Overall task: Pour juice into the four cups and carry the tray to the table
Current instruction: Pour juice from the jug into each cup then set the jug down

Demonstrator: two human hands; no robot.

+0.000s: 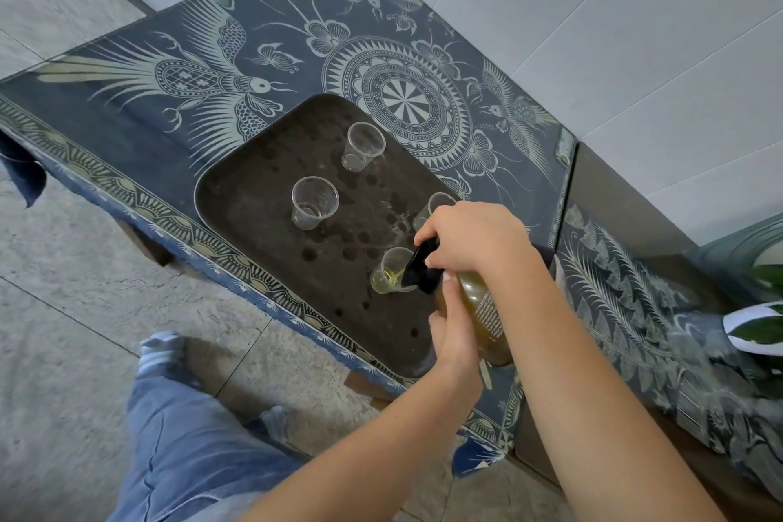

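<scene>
Head view: both hands clamp the tilted juice bottle (474, 309), right hand (470, 239) at the neck, left hand (451, 341) lower, its mouth over the nearest cup (392, 271) by the tray (237, 199) near edge. Fourth cup (430, 210) sits partly hidden, probably empty; the tray's left half lies open.

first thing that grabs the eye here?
The two hands tipping a juice bottle into the nearest cup at the tray's near end: right hand at the black neck, left hand under the body. Behind it, the blue tablecloth's pale bird-and-mandala print.
</scene>
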